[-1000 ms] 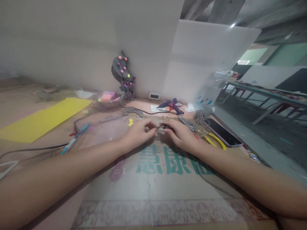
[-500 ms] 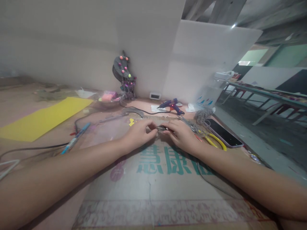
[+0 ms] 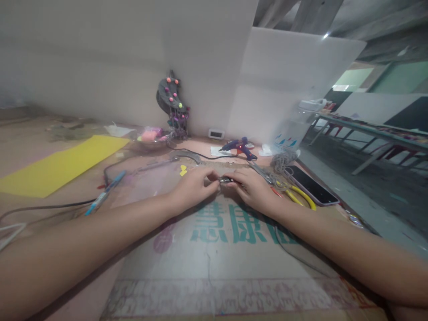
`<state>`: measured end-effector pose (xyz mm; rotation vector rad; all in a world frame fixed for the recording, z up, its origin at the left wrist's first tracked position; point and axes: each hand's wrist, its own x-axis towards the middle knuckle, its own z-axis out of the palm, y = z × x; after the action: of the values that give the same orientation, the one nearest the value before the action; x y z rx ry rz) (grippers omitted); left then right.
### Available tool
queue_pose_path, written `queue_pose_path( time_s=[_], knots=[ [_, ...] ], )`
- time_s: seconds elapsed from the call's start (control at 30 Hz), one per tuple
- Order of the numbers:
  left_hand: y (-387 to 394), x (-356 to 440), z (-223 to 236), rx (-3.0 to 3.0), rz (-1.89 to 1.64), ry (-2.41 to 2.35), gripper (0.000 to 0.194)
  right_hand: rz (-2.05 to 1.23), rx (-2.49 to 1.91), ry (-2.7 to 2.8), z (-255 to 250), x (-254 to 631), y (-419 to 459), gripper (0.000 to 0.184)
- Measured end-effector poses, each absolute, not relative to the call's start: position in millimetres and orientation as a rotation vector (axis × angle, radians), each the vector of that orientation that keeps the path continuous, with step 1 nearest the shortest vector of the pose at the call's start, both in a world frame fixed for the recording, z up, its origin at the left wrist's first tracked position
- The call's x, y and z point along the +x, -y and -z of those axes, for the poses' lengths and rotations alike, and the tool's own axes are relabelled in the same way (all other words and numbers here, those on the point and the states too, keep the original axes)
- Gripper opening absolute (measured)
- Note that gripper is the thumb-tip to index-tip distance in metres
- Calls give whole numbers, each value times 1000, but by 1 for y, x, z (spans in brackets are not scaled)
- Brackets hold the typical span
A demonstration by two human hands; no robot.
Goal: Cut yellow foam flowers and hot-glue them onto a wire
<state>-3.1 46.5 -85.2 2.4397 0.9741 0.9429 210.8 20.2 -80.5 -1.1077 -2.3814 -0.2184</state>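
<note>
My left hand (image 3: 192, 187) and my right hand (image 3: 250, 188) meet fingertip to fingertip over a flat cardboard sheet (image 3: 220, 249) with green printed characters. Between the fingertips is a small dark piece (image 3: 224, 179), too small and blurred to name. Both hands pinch it, fingers curled and pressed together. My forearms rest low across the cardboard.
A yellow sheet (image 3: 60, 165) lies at the left, a blue pen (image 3: 105, 192) and dark cables near it. A blue glue gun (image 3: 239, 148) sits behind the hands. Yellow-handled pliers (image 3: 299, 196), a phone (image 3: 310, 183) and a coil of grey string (image 3: 282, 161) lie at the right. A beaded grey ornament (image 3: 172, 104) stands against the wall.
My hands have drawn a little closer together around the small piece. Nothing else has moved.
</note>
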Motion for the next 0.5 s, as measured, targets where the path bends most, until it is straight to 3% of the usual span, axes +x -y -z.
queue_pose_path(
  time_s=[0.5],
  knots=[
    [-46, -3, 85, 2439, -947, -948, 10, 240, -1077, 2385, 82, 212, -21, 32]
  ],
)
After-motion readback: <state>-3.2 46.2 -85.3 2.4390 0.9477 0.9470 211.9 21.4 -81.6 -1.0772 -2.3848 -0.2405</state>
